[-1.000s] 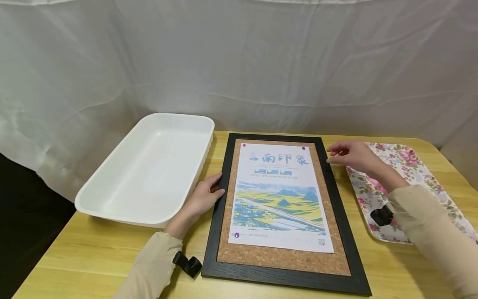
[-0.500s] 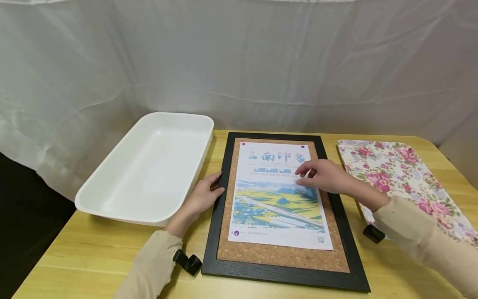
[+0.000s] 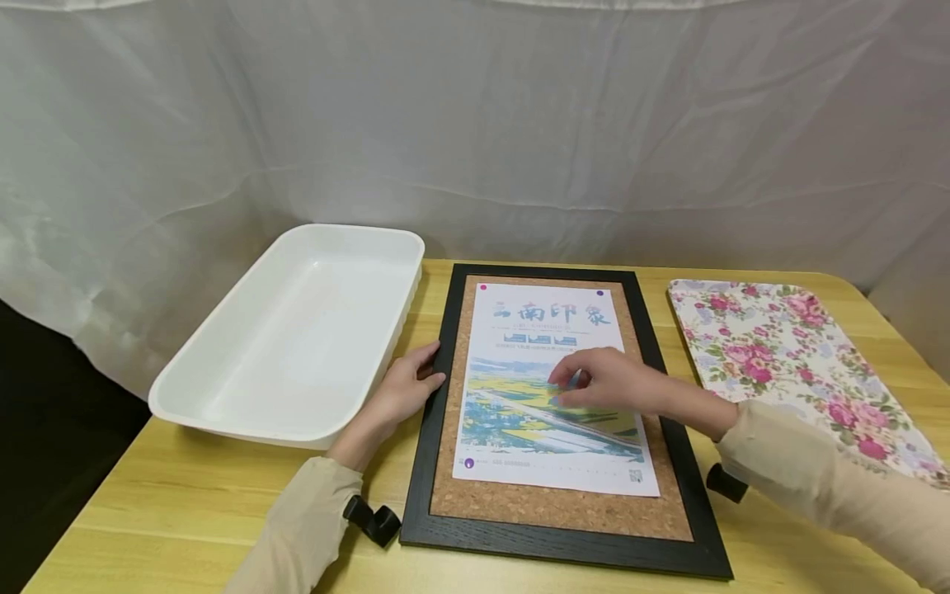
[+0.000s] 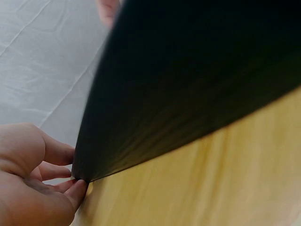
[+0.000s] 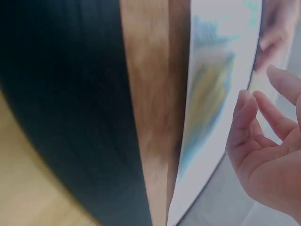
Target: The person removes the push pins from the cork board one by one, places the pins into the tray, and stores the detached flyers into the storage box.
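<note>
A framed cork board with a black border lies on the table, bearing a printed landscape poster. My left hand touches the frame's left edge with thumb and fingertips; in the left wrist view, those fingers meet the dark side of the frame. Over the poster's middle hovers my right hand, fingers loosely bent and thumb apart from them. Nothing shows between the right fingers. Pins sit at three poster corners: pink upper left, purple upper right, purple lower left.
Left of the board stands a deep white tray. A floral-patterned tray lies to the right, partly behind my right sleeve. A pale curtain hangs behind the wooden table.
My right hand has moved left and down, from beside the frame's right edge to above the poster's middle. My left hand stays at the left edge.
</note>
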A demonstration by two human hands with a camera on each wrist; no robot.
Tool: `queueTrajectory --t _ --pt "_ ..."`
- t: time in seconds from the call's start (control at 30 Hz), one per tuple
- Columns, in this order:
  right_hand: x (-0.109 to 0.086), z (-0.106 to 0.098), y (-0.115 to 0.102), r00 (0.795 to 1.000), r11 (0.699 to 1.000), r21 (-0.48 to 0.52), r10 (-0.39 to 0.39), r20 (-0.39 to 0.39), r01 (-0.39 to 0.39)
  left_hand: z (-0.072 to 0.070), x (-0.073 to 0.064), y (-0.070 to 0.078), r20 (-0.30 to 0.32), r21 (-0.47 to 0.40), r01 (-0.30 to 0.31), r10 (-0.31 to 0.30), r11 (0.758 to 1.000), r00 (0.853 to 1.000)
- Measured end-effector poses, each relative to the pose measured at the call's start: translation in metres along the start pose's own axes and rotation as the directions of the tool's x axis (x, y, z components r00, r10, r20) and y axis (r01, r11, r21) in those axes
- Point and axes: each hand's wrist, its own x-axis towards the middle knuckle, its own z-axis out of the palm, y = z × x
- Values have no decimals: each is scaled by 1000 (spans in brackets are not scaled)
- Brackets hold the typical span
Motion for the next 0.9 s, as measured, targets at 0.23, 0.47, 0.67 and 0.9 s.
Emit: queueTrajectory --t 0.23,0.47,0.67,0.9 --pt "5 25 -19 992 997 28 -80 102 78 0 -1 0 0 -4 0 0 1000 1000" --pt "12 37 -35 987 995 30 -98 125 95 0 -1 1 -1 0 5 -5 1000 1000" --pt "19 41 -45 981 988 118 -118 155 100 0 0 1 1 -2 5 -5 1000 1000" --pt "27 50 -55 979 985 123 -137 149 119 0 0 0 3 -14 1 0 1000 1000"
